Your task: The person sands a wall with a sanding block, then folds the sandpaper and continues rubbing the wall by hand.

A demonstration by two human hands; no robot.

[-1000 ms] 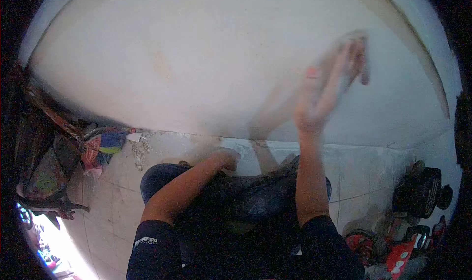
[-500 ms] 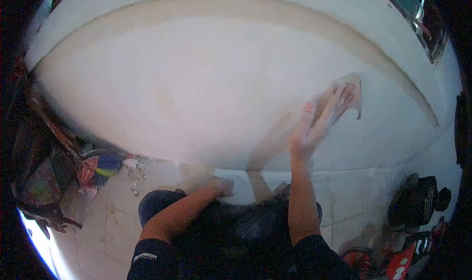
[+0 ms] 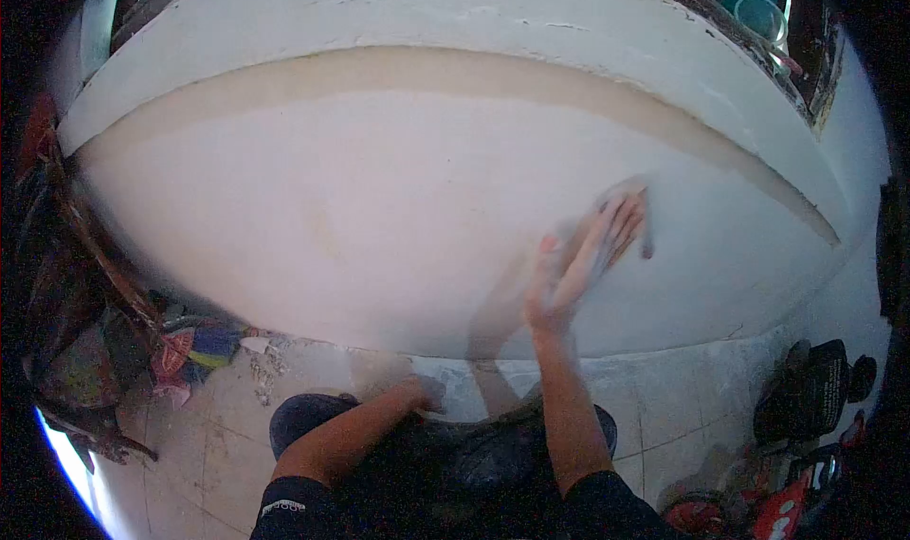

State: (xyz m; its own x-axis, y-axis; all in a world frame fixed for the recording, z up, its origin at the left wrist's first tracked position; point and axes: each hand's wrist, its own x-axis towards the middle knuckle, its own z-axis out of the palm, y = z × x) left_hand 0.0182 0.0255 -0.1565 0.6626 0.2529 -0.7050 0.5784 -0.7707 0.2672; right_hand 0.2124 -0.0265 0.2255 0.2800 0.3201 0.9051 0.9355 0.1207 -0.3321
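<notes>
My right hand (image 3: pixel 590 256) lies against the broad white curved surface (image 3: pixel 379 199), fingers together and pointing up to the right, thumb apart. Under its fingers is a thin sheet of sandpaper (image 3: pixel 647 237), pressed flat; only its dark right edge shows. The hand is slightly smeared by motion. My left hand (image 3: pixel 428 391) hangs low between my knees, near the bottom edge of the surface. Its fingers are dim and blurred, and I cannot see anything held there.
A raised ledge (image 3: pixel 455 18) runs along the top, with a clear plastic cup (image 3: pixel 761 18) at upper right. Crumpled wrappers (image 3: pixel 194 347) and debris lie on the tiled floor (image 3: pixel 232 445) at left. A black container (image 3: pixel 806 388) and red objects (image 3: pixel 782 509) stand at lower right.
My right hand and the sandpaper have slid left across the white surface. The view has tilted up a little, showing more of the ledge. My left hand stays low.
</notes>
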